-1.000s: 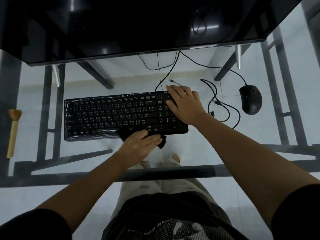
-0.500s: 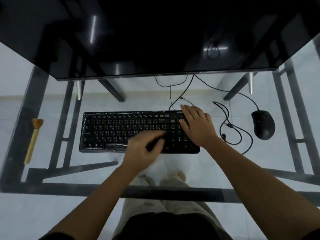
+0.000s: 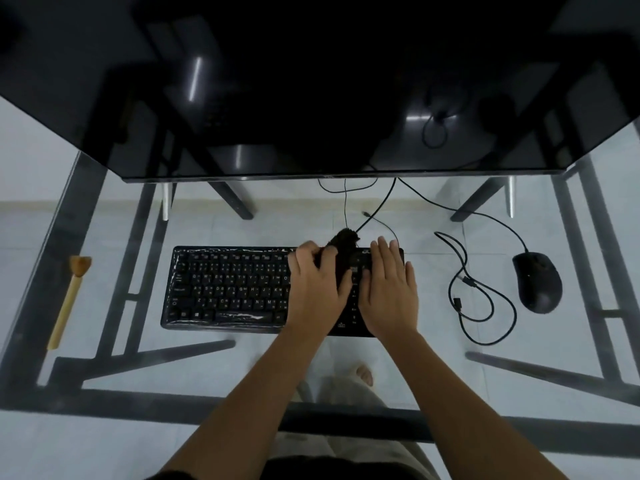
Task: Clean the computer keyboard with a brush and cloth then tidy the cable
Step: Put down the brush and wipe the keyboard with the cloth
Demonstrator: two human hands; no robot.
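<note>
The black computer keyboard (image 3: 235, 289) lies flat on the glass counter (image 3: 519, 344), in front of the large dark monitor (image 3: 311, 81). The left hand (image 3: 317, 289) has its fingers curled around a dark cloth (image 3: 343, 242) and holds it at the back edge of the keyboard, right of the middle. The right hand (image 3: 388, 292) lies flat with straight fingers on the right end of the keyboard and, I think, steadies it.

The main risk, in my judgement, is at the back edge. The cloth touches or nearly touches the thin black cable (image 3: 382, 202) that goes up under the monitor. A strong wipe there could catch this cable and pull it.

The glass looks smooth, so if the right hand becomes lighter, the keyboard may slide toward the looped black cable (image 3: 465, 280) and the black mouse (image 3: 538, 284), which lie near on the right.

A shiny film seems to cover the keys. Hard rubbing could wrinkle or lift it.

The wooden brush (image 3: 67, 303) lies well apart on the left, near the counter's edge, where a careless elbow might knock it down.
</note>
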